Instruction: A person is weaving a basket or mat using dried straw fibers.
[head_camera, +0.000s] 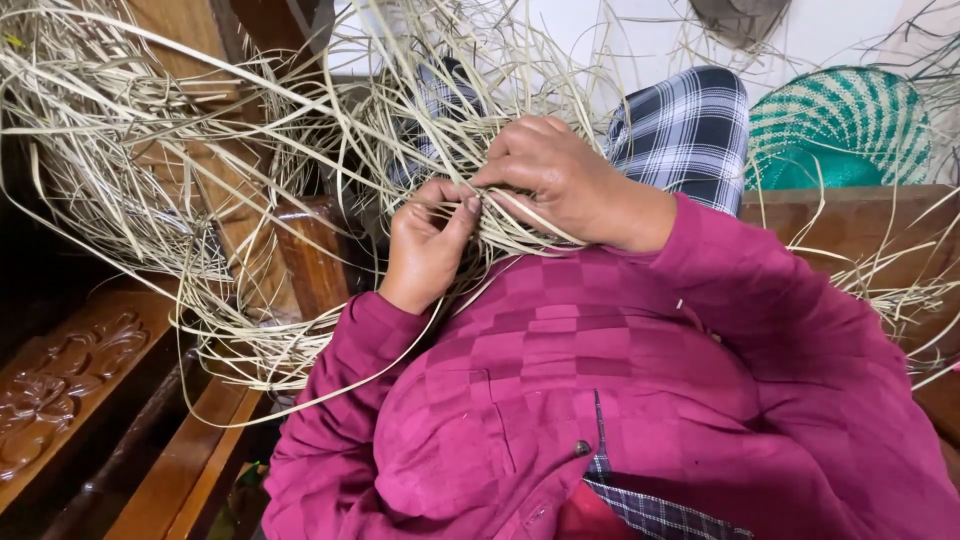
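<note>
A loose tangle of pale dried straw strips (150, 150) spreads over my lap and the wooden furniture to the left. My left hand (425, 245) pinches a few strips between thumb and fingers near the middle of the view. My right hand (560, 180) lies just above and to the right, its fingers curled down over the same bundle of strips, touching my left thumb. Both arms wear magenta checked sleeves (600, 400). The woven part under my hands is mostly hidden.
Carved dark wooden furniture (70, 370) runs along the left and bottom left. A green and white woven piece (840, 125) rests at the upper right behind a wooden edge (850, 210). My knee in blue plaid cloth (685, 130) rises behind my hands.
</note>
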